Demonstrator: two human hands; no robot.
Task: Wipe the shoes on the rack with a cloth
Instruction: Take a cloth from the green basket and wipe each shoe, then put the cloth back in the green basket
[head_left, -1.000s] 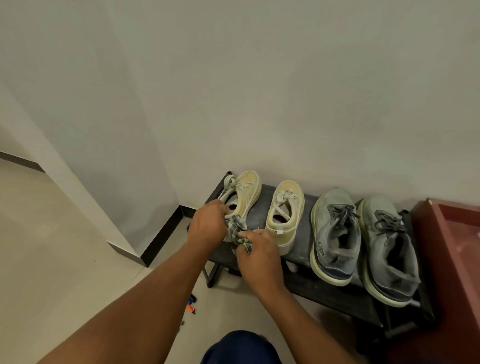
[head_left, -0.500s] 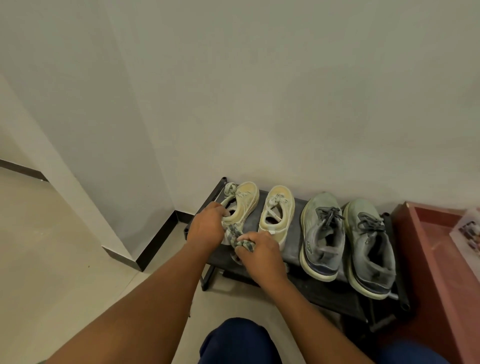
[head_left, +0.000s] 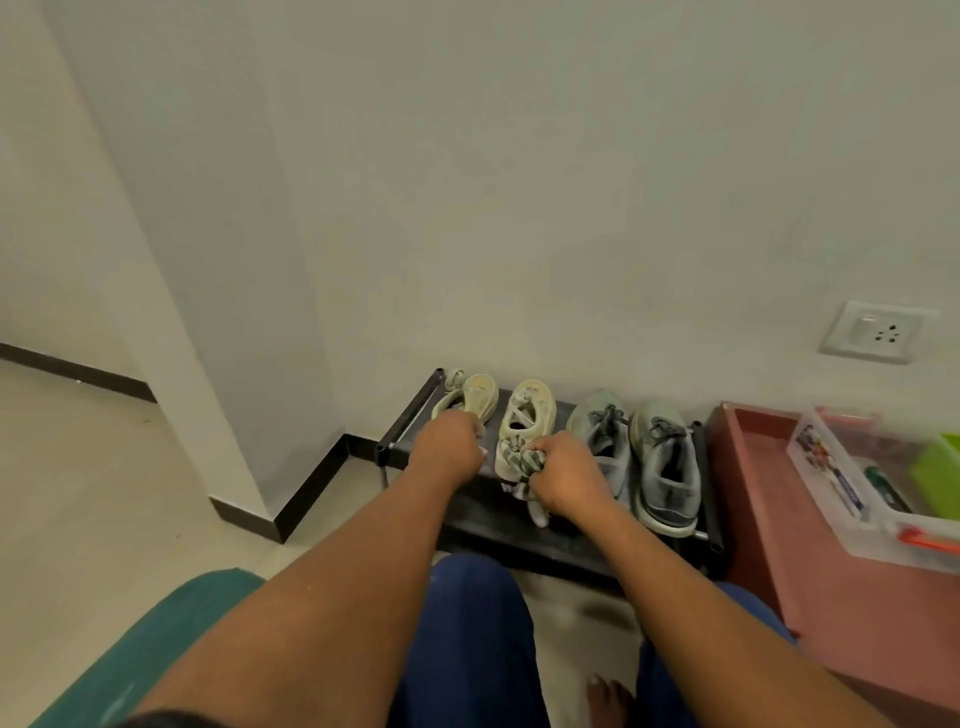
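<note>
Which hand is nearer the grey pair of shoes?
Right. The right hand, gripping the cloth, sits right beside the grey shoes; the left hand is over at the far cream shoe.

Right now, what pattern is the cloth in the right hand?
Striped, grey-green and off-white: the cloth shows best in the head view, bunched in the right hand.
</note>
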